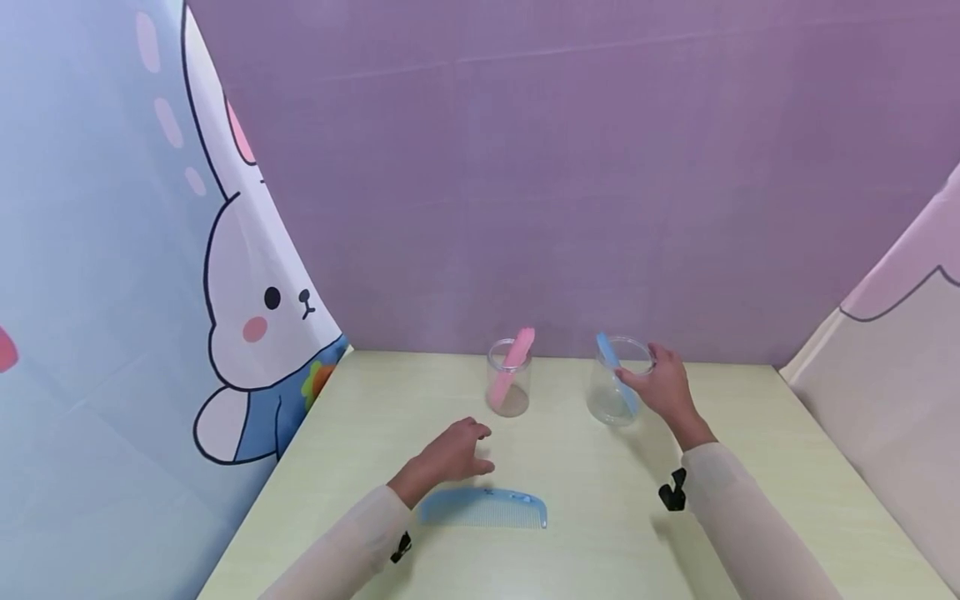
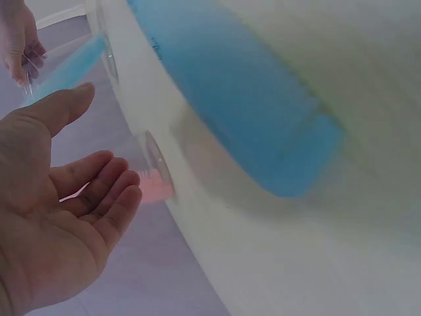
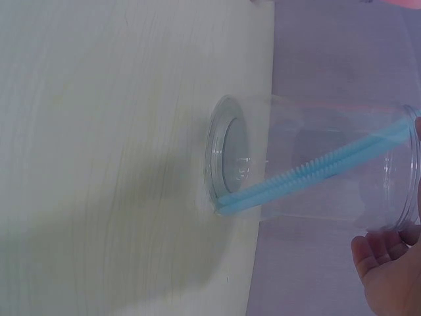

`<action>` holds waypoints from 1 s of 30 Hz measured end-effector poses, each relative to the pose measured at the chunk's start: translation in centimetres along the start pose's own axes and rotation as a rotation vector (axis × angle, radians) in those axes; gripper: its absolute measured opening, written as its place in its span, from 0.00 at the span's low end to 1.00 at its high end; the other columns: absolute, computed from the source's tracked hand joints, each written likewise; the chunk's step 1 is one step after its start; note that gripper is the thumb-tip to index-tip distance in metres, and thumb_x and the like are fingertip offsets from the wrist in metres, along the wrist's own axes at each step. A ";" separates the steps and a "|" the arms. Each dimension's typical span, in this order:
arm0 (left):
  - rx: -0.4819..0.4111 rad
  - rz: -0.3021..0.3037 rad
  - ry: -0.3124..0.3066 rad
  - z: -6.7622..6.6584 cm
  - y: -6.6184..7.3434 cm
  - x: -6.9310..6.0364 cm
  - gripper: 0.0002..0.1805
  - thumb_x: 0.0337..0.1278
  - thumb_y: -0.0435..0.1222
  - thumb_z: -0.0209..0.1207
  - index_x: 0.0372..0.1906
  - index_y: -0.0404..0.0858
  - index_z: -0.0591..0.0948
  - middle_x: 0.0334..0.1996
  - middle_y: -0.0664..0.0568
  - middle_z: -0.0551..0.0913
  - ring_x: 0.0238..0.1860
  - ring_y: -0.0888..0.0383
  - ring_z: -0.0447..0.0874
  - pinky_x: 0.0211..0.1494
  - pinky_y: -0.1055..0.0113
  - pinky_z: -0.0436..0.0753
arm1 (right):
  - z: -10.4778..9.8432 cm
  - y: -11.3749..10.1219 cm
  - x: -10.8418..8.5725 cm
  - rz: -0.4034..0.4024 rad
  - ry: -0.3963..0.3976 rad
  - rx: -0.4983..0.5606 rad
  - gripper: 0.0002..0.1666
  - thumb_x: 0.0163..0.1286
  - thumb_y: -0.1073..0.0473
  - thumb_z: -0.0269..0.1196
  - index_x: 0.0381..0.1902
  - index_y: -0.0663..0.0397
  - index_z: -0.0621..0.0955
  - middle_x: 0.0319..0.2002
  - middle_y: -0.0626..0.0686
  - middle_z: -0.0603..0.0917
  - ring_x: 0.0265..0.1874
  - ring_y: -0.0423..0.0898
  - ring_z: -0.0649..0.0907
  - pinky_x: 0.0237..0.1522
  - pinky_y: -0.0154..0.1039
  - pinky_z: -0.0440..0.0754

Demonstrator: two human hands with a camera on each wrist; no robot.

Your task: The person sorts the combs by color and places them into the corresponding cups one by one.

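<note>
My right hand (image 1: pixel 663 387) holds a clear jar (image 1: pixel 600 398) near its rim, thumb on the near side and fingers at the far right. Leaning inside this jar is blue comb material (image 3: pixel 316 170) with teeth; I cannot tell whether it is one comb or two. My left hand (image 1: pixel 450 452) hovers with loosely bent fingers and holds nothing. Just below it on the table lies another blue comb (image 1: pixel 483 507), teeth towards me. To the left of the held jar stands a smaller clear jar (image 1: pixel 517 407) with a pink comb (image 1: pixel 512 367) slanting out of its top.
The pale wooden table (image 1: pixel 750 517) ends against a purple cloth backdrop (image 1: pixel 570 183). A blue cloth with a printed rabbit (image 1: pixel 258 333) hangs on the left, and a white and pink cloth (image 1: pixel 885 375) on the right.
</note>
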State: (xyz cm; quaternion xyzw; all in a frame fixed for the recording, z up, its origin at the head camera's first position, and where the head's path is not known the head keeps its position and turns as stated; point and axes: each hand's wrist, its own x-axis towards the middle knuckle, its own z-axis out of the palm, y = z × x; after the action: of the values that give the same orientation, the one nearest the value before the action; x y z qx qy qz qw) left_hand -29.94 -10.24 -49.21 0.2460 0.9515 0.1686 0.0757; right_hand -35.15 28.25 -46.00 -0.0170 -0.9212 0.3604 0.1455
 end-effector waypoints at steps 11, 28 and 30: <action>0.031 -0.066 -0.060 0.7 -1.8 -2.4 0.31 0.54 0.48 0.73 0.60 0.37 0.81 0.52 0.48 0.82 0.49 0.55 0.79 0.60 0.55 0.82 | 0.0 0.3 0.0 -0.016 -0.006 -0.006 0.57 0.65 0.41 0.69 0.74 0.77 0.58 0.67 0.80 0.64 0.65 0.74 0.67 0.65 0.71 0.69; 0.030 -0.032 -0.104 1.1 -3.3 -5.5 0.32 0.47 0.49 0.76 0.55 0.35 0.83 0.44 0.51 0.81 0.41 0.60 0.75 0.52 0.61 0.82 | 0.0 0.2 -0.1 -0.031 0.010 -0.005 0.56 0.65 0.43 0.69 0.73 0.77 0.60 0.65 0.79 0.67 0.64 0.74 0.68 0.65 0.71 0.69; 0.021 -0.024 -0.105 1.2 -3.4 -5.7 0.32 0.45 0.48 0.77 0.54 0.35 0.82 0.42 0.52 0.79 0.40 0.61 0.74 0.50 0.62 0.81 | 0.0 0.1 -0.1 -0.029 0.009 0.000 0.56 0.65 0.43 0.69 0.73 0.78 0.60 0.65 0.79 0.66 0.64 0.74 0.68 0.65 0.71 0.69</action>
State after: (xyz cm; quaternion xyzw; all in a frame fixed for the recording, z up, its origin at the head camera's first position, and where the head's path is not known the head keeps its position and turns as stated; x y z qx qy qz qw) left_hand -26.19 -15.53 -51.19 0.2441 0.9507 0.1446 0.1251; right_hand -35.03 28.33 -46.12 -0.0054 -0.9208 0.3580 0.1548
